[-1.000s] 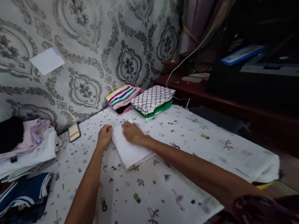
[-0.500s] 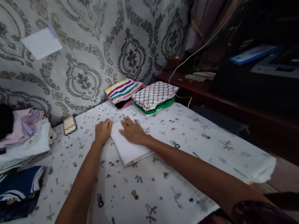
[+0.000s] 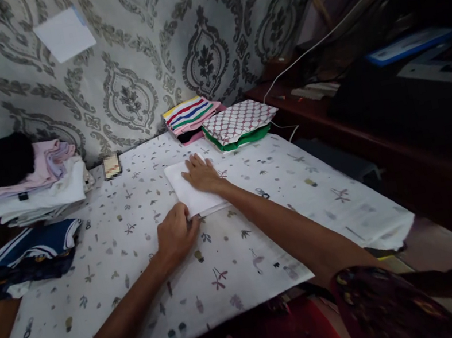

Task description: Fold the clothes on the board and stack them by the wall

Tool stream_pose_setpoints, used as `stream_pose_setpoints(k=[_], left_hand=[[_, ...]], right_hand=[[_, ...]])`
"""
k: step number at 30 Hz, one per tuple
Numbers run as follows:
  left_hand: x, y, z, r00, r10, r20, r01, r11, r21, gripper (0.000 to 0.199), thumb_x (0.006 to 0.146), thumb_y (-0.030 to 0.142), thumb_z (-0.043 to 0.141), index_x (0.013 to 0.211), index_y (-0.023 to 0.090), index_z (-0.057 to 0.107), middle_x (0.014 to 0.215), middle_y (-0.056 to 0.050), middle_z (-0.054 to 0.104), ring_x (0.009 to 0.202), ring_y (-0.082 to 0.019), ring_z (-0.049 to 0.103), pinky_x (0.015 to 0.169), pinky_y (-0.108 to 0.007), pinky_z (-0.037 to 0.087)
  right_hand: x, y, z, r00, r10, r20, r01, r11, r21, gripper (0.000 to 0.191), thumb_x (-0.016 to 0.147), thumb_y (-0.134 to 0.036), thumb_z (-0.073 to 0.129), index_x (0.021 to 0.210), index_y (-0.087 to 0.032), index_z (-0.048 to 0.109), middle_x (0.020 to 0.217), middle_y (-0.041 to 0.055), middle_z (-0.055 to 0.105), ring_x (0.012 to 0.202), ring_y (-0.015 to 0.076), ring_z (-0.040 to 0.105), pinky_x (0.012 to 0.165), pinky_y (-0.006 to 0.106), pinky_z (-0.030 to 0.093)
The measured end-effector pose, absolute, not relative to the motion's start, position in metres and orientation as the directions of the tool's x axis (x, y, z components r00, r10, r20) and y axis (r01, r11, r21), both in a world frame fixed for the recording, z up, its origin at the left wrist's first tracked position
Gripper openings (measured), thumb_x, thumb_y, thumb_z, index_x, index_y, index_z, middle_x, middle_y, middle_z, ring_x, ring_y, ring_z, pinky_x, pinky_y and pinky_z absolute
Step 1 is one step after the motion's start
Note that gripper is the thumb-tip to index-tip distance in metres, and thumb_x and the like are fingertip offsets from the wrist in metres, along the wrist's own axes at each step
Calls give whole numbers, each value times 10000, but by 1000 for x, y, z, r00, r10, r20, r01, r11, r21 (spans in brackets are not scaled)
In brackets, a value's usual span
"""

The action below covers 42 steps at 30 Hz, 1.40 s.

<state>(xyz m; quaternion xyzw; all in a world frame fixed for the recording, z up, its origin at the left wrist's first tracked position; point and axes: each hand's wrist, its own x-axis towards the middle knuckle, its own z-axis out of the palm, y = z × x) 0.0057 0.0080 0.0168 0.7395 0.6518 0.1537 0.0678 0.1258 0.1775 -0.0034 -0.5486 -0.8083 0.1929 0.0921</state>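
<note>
A white folded cloth lies flat on the table, its layered edges showing along the near side. My right hand rests palm down on its far right part, fingers spread. At the near left corner of the cloth is my left hand, fingers curled and thumb against the corner, pinching it. The fingertips under that corner are partly hidden.
A patterned sheet covers the table. Folded clothes are piled at the left, with dark blue garments before them. Striped fabric and a dotted folded cloth lie at the back, near a thin white cable.
My left hand has moved from the cloth's far left corner toward me, to its near left corner. My right hand stays flat on the cloth. The view has shifted slightly.
</note>
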Motion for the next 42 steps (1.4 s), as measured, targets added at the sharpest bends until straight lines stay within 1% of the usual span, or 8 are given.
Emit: stream_pose_setpoints(k=[3,11,15,20,25,31,37,42], left_hand=[[12,17,23,-23,999,47,967,10,254,158,909,352,515,983,231,443,830,-13,634,766,-218,604,669,-325,394],[20,5,18,-29,1000,-5,997,29,76,160,897,175,414,1039,219,474,879,-57,671,810,-253,637,656,-340,389],[9,6,23,59,998,28,975,-64,214,122,836,188,482,949,234,496,859,-34,633,799,-233,611,689,-344,422],[8,30,27,269,912,310,870,-368,329,202,909,217,447,1068,197,569,1087,-104,636,1048,-257,599,926,-416,464],[28,45,0,495,842,216,823,-534,196,505,1013,407,403,1459,171,420,1515,-166,474,1442,-290,384,1195,-526,241],[23,41,-17,607,787,109,777,-617,123,689,994,590,357,1578,239,253,1636,-119,294,1534,-293,198,1226,-602,112],[19,35,-9,636,769,65,736,-630,247,708,980,563,430,1592,289,201,1643,-84,280,1537,-304,183,1228,-634,65],[9,25,-14,395,892,220,672,-444,592,488,1011,454,409,1485,336,418,1614,-69,357,1514,-271,264,1236,-568,193]], right_hand=[[126,177,-5,-383,923,-50,849,330,-412,646,1039,-445,260,1580,-94,245,1680,146,101,1554,247,8,1228,503,55],[126,180,-6,-373,926,-61,846,312,-433,677,1031,-461,258,1586,-75,217,1683,135,82,1554,233,-16,1231,483,38],[128,177,-1,-373,926,-63,841,309,-444,666,1030,-445,277,1579,-70,235,1680,145,95,1554,237,-1,1231,488,54],[127,180,11,-394,917,-59,837,332,-436,566,1038,-399,286,1544,-153,353,1666,140,186,1553,259,63,1211,582,53],[112,192,14,-694,719,29,657,650,-382,473,1026,-397,394,1463,-256,505,1631,63,319,1538,234,170,1228,497,110],[101,210,0,-765,640,65,579,729,-364,482,1041,-476,357,1482,-323,476,1617,40,358,1534,244,185,1217,554,84],[97,214,3,-734,677,59,621,703,-347,533,1040,-525,308,1511,-307,429,1620,58,351,1513,260,247,1208,560,133],[115,223,13,-623,778,82,711,607,-354,499,1054,-387,294,1506,-217,421,1513,108,506,1409,242,425,1177,517,243]])
